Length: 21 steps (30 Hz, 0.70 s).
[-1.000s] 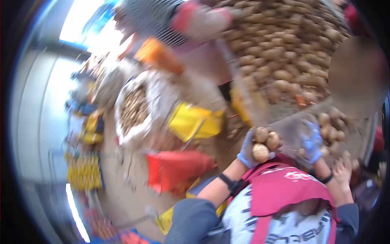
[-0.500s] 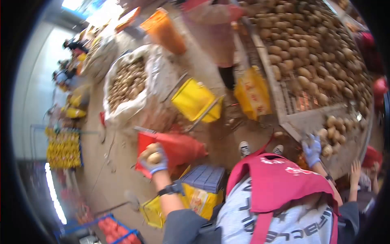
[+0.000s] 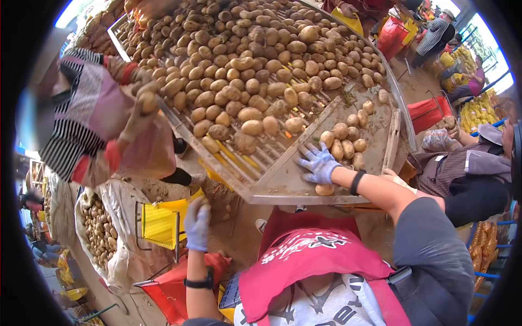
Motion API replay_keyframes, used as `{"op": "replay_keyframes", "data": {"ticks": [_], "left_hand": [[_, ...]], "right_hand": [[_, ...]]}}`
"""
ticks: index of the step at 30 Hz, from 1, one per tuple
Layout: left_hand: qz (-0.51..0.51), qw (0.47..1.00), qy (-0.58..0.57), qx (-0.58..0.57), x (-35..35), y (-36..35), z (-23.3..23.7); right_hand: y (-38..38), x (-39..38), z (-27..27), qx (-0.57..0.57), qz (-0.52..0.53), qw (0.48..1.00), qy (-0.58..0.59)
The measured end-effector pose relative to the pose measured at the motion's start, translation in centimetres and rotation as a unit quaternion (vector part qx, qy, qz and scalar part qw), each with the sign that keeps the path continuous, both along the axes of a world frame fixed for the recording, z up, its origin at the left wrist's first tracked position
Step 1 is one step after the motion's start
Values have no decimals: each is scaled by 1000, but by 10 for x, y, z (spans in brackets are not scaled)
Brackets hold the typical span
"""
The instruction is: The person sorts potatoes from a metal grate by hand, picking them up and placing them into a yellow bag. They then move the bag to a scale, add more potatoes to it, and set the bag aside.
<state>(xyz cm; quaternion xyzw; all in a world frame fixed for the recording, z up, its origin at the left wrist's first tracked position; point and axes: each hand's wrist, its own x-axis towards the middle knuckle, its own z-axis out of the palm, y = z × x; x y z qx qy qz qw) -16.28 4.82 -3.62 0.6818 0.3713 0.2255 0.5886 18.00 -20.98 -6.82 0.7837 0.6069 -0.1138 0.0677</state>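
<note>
My right hand (image 3: pixel 319 164), in a pale lavender glove, is open with fingers spread. It lies on the bare sorting board (image 3: pixel 283 182), left of a small cluster of potatoes (image 3: pixel 342 140). A single potato (image 3: pixel 324 189) sits just below its palm, near the board's front edge. My left hand (image 3: pixel 197 224), in a matching glove with brown-stained fingers, is raised off the table beside the yellow bag (image 3: pixel 163 223). Its fingers are blurred, and whether anything is in them cannot be made out. Below it is a red bag (image 3: pixel 174 290).
A slatted table heaped with potatoes (image 3: pixel 239 81) spreads ahead, edged by a raised rim (image 3: pixel 217 160). One co-worker (image 3: pixel 98 119) stands at its left side holding a potato; another person (image 3: pixel 451 168) is at the right. A white sack of potatoes (image 3: pixel 117 244) stands at lower left.
My view has swung right toward the table. My left hand, which held potatoes over the red bag, has moved away from there. My right hand now lies spread on the board.
</note>
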Motion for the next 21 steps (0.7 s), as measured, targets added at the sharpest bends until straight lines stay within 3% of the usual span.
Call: {"op": "replay_keyframes", "data": {"ticks": [1, 3, 5, 7, 8, 9, 11, 13, 16, 17, 18, 19, 21], "left_hand": [[-108, 982, 18, 155, 46, -4, 3], [-172, 919, 98, 340, 138, -5, 26], [-115, 880, 125, 444, 215, 1, 6], [-96, 824, 325, 455, 267, 1, -15], [-128, 802, 443, 380, 287, -15, 6], [-119, 784, 452, 408, 292, -27, -1], [-73, 858, 324, 391, 277, -39, -36], [-133, 849, 308, 408, 261, -57, -38], [-258, 836, 270, 403, 263, -77, -20], [-282, 832, 279, 387, 260, -75, -21], [-311, 826, 288, 371, 258, -72, -20], [-235, 861, 308, 329, 264, -64, -10], [-109, 821, 273, 489, 287, -46, 16]], "right_hand": [[-12, 12, 9, -5, 12, 1000, -11], [-10, 35, 29, 53, 7, 998, -17], [44, 66, 48, 179, -25, 983, -8], [97, 91, 33, 170, -10, 985, 19], [109, 99, 26, 169, 0, 986, 3], [118, 102, 18, 168, 10, 986, -9], [115, 101, 11, 163, 25, 986, 29], [78, 117, 31, 154, 44, 982, 101], [46, 157, 60, -121, 56, 966, 221], [70, 160, 96, -118, -17, 968, 223], [85, 177, 78, 20, -4, 982, 187], [101, 195, 56, 157, 10, 976, 147], [154, 196, 46, 105, -60, 989, 89]]}}
